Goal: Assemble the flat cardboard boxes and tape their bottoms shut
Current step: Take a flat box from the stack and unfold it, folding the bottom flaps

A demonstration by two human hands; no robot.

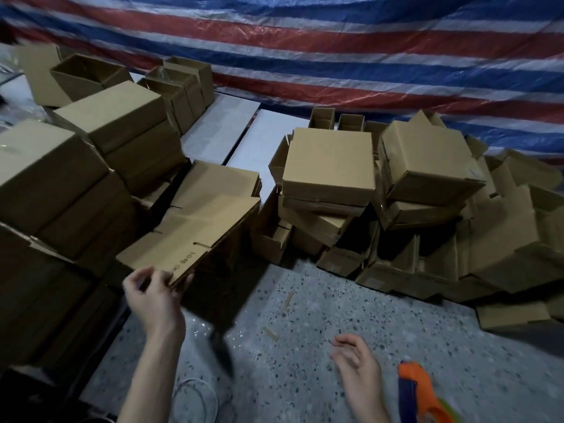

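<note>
Flat box (195, 227) corner pinched between left hand (152, 300) fingers (166, 280); right hand (357, 361) apart.

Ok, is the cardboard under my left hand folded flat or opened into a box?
Folded flat. The left hand pinches the near corner of the top blank, a thin level sheet with its flap slits showing.

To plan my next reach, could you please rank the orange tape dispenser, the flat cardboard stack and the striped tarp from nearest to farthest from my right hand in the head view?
1. orange tape dispenser, just right of the right hand.
2. flat cardboard stack, ahead to the left.
3. striped tarp, hanging at the back.
</note>
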